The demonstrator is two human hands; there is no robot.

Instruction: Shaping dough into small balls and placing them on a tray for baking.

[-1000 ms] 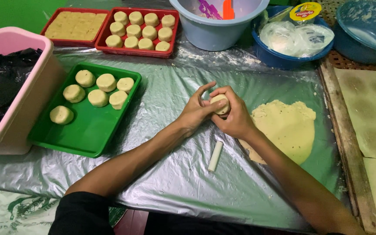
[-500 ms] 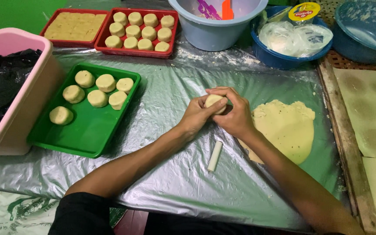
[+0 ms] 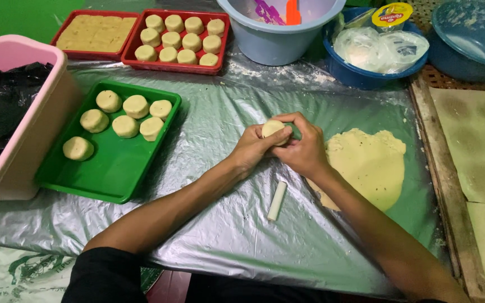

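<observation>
1. Hands: left hand and right hand close together around dough ball, cupping it to round its sides.
2. Dough ball sits just left of flattened dough sheet, its likely source.
3. Green tray, far left of the sheet, carries finished pieces within reach.

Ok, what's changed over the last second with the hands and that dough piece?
Little: both hands, left hand and right hand, keep the dough piece cupped between them, with only small shifts of the fingers around it. The white stick, flat dough sheet and green tray stayed put.
</observation>
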